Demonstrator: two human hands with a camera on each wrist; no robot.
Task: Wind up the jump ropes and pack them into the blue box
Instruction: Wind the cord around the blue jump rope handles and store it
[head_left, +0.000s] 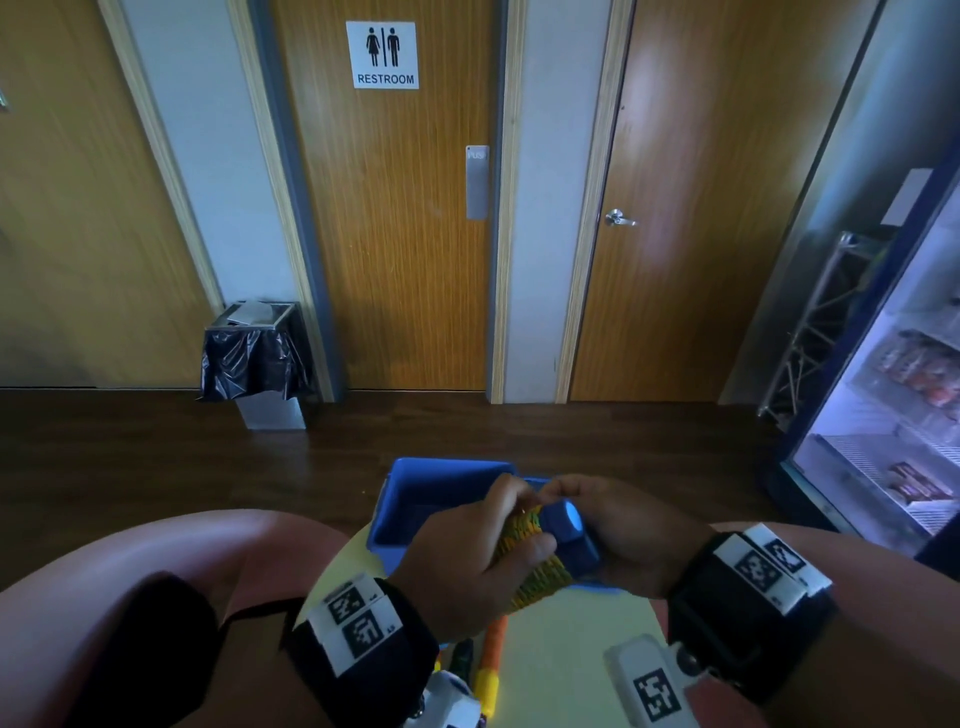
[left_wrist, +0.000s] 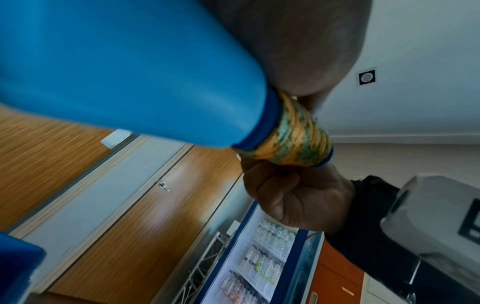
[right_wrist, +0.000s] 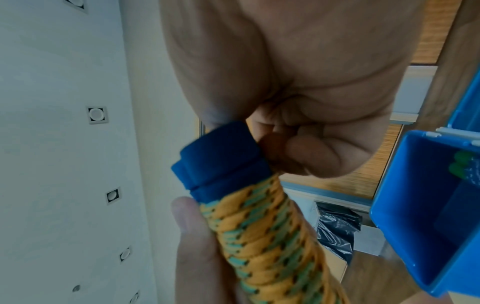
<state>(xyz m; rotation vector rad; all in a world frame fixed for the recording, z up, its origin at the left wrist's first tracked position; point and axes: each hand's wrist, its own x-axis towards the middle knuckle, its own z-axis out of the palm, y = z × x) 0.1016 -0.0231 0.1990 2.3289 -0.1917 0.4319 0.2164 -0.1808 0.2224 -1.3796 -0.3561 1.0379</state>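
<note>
A jump rope with blue handles (head_left: 566, 525) has its yellow-and-green cord (head_left: 535, 571) wound tightly round them. My left hand (head_left: 483, 551) grips the wound bundle from the left, thumb along the cord (right_wrist: 272, 236). My right hand (head_left: 618, 525) curls round the blue handle end (right_wrist: 221, 158), its fingertips pinching at the top of the winding. The left wrist view shows the handle (left_wrist: 130, 72) close up, the cord (left_wrist: 293, 135) and the right hand (left_wrist: 298, 195). The open blue box (head_left: 441, 465) stands just behind the hands; something green (right_wrist: 462, 162) lies inside the box (right_wrist: 415, 216).
The box sits on a small pale yellow table (head_left: 571, 649) between my knees. Another rope's orange-and-yellow handle (head_left: 491, 660) lies at the table's near edge. A lined bin (head_left: 257, 358) stands by the restroom door, and a lit glass-door fridge (head_left: 883, 441) is on the right.
</note>
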